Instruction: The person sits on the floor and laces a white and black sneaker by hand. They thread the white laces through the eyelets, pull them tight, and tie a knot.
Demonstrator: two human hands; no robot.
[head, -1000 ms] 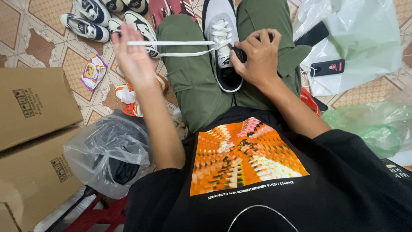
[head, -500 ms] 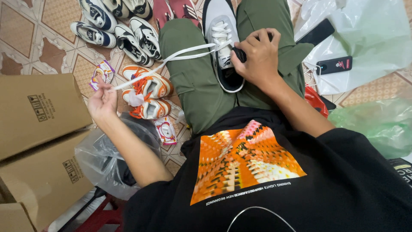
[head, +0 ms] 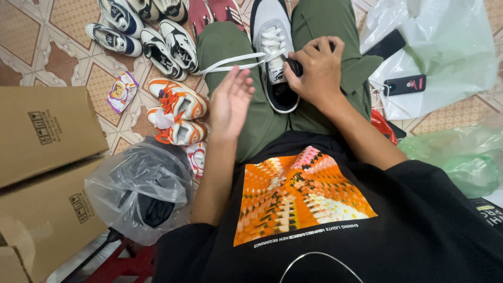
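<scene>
A white and grey sneaker (head: 271,31) with a black heel lies on my lap, between my legs in green trousers. My right hand (head: 316,71) grips the sneaker at its heel. A white lace (head: 230,65) runs from the sneaker's eyelets leftward across my left knee. My left hand (head: 230,102) hovers over the left thigh with the palm up and the fingers spread. Its fingertips are just below the lace, and I see nothing held in it.
Two orange and white sneakers (head: 178,99) lie on the tiled floor to the left, with several dark sneakers (head: 157,44) beyond. Cardboard boxes (head: 47,131) and a clear bag (head: 139,186) sit at left. White (head: 445,47) and green (head: 461,157) plastic bags lie at right.
My left hand, which had pulled the lace out to the left and down over the orange sneakers, has come back up to the lap and let the lace go. The right hand stayed on the heel.
</scene>
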